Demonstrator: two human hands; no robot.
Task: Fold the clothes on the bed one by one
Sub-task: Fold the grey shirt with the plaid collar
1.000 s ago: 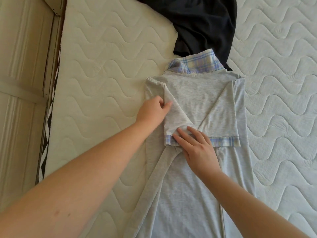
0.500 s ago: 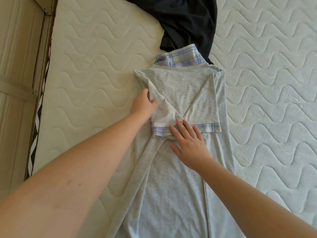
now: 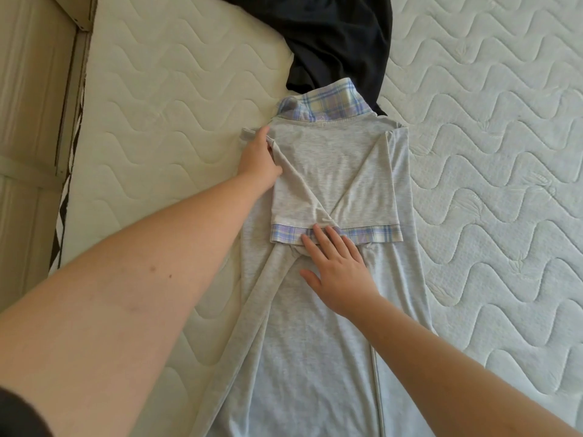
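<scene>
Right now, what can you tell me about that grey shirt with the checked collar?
The grey shirt lies flat, back side up, on the quilted mattress. It looks like soft knit, with a blue-and-yellow plaid collar and matching sleeve cuffs. Both short sleeves are folded inward, meeting at the middle. The left hand touches its left shoulder fold; the right hand rests flat at the cuffs. Its collar overlaps a dark garment.

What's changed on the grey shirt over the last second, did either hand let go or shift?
The left hand slid up the folded left sleeve's edge toward the shoulder, fingers under the fabric. The right hand drew back slightly and spread flat, fingertips on the plaid cuffs. Both sleeves stay crossed on the grey shirt; the dark garment lies as before.
</scene>
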